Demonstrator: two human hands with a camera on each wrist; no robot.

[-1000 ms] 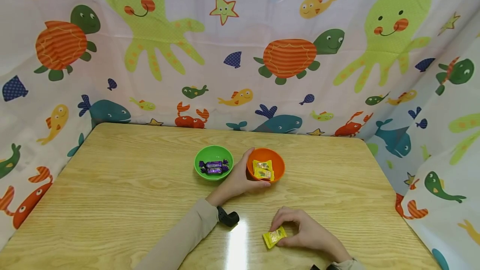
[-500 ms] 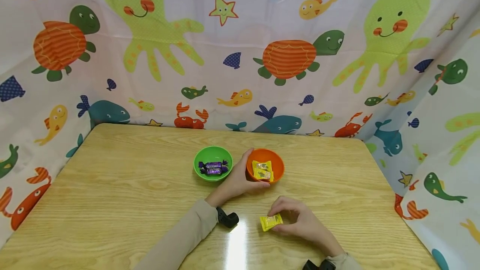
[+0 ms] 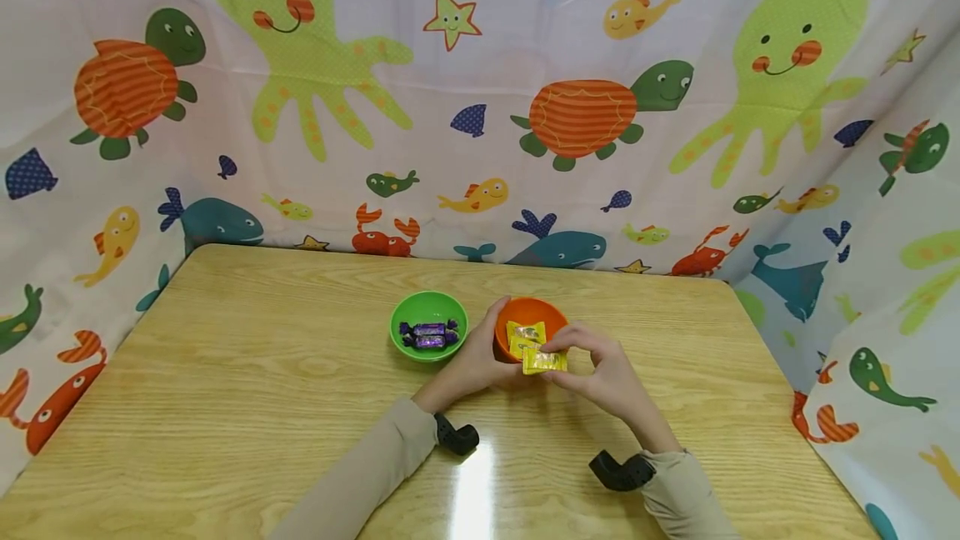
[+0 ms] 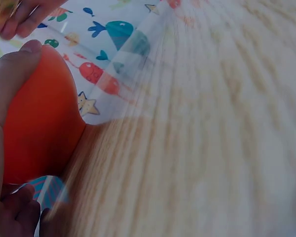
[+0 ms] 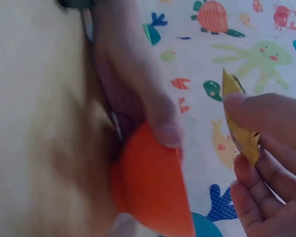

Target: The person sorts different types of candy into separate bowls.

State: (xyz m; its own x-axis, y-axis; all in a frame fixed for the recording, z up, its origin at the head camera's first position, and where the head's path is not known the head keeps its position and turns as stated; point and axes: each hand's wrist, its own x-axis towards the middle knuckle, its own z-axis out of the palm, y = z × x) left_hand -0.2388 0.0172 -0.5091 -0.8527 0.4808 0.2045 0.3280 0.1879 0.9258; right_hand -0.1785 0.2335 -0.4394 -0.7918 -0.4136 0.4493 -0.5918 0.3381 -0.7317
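My left hand (image 3: 472, 363) grips the orange bowl (image 3: 551, 317) from its left side, the thumb along the near rim. Its outer wall shows in the left wrist view as an orange curve (image 4: 44, 118). Yellow wrapped candies (image 3: 522, 330) lie inside the bowl. Between thumb and fingers my right hand (image 3: 611, 375) pinches another yellow wrapped candy (image 3: 542, 362), held over the bowl's near rim. The right wrist view shows this yellow packet (image 5: 240, 123) edge-on, apart from the bowl.
A green bowl (image 3: 427, 302) holding purple wrapped candies (image 3: 430, 335) stands just left of my left hand. The wooden table (image 3: 262, 373) ends at a curtain (image 3: 420, 182) printed with sea animals. Each wrist wears a black camera mount.
My right hand has carried the yellow candy from the table's near part up and forward to the orange bowl's rim. The left hand has kept its grip on the bowl.
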